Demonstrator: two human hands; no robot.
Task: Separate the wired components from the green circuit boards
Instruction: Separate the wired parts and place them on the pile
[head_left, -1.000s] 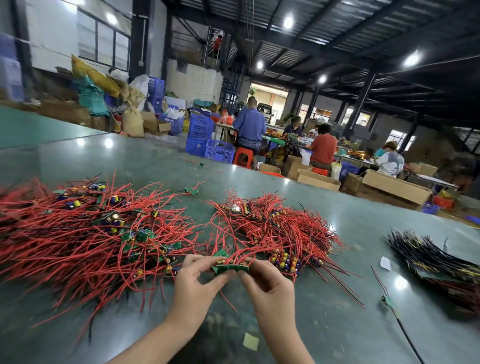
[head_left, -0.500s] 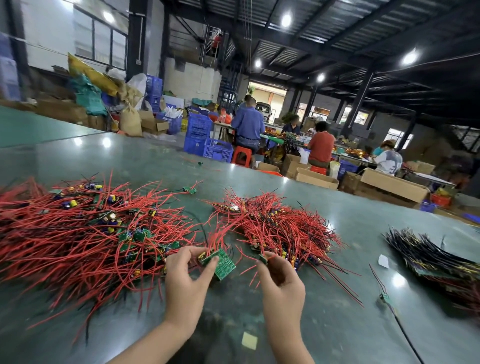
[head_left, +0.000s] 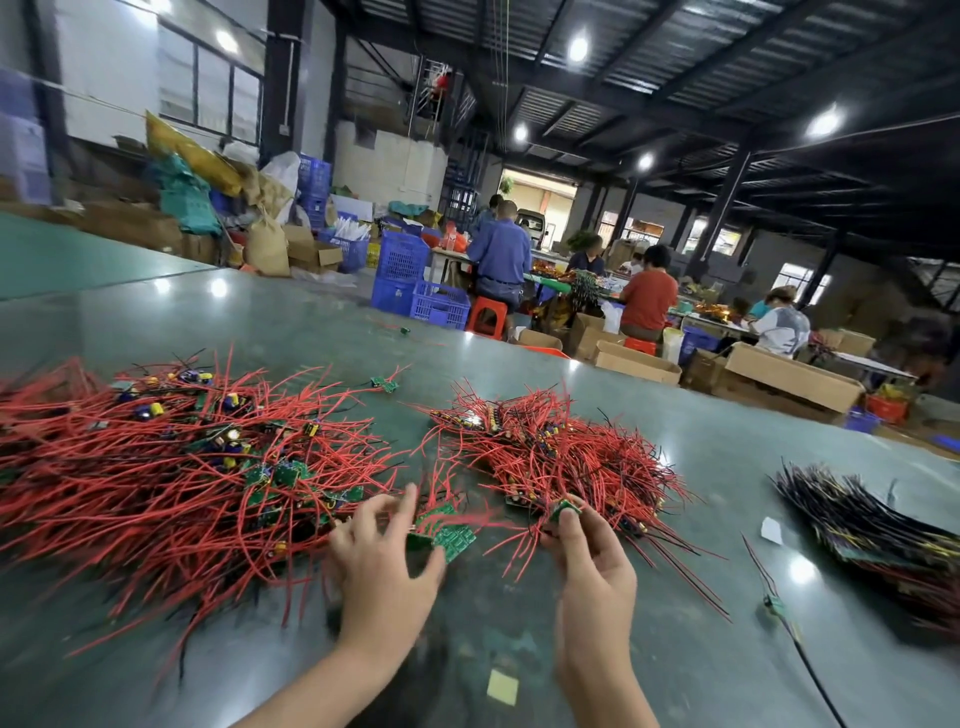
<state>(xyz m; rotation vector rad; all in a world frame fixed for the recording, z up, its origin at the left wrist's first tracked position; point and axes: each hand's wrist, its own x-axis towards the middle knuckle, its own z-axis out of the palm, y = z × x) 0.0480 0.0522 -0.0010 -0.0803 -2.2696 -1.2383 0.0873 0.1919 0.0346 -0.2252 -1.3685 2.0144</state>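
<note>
Green circuit board (head_left: 453, 540) lies tilted at the spread left hand (head_left: 382, 558); right hand (head_left: 589, 558) pinches a wired component (head_left: 566, 506).

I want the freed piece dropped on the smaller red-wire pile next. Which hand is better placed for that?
Probably the right hand: it pinches a small wired piece at the near edge of that pile. The left hand is by a green board.

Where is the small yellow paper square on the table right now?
In the head view, the yellow paper square lies flat on the green table near the bottom edge, between the two forearms, nearer than both hands.
</note>
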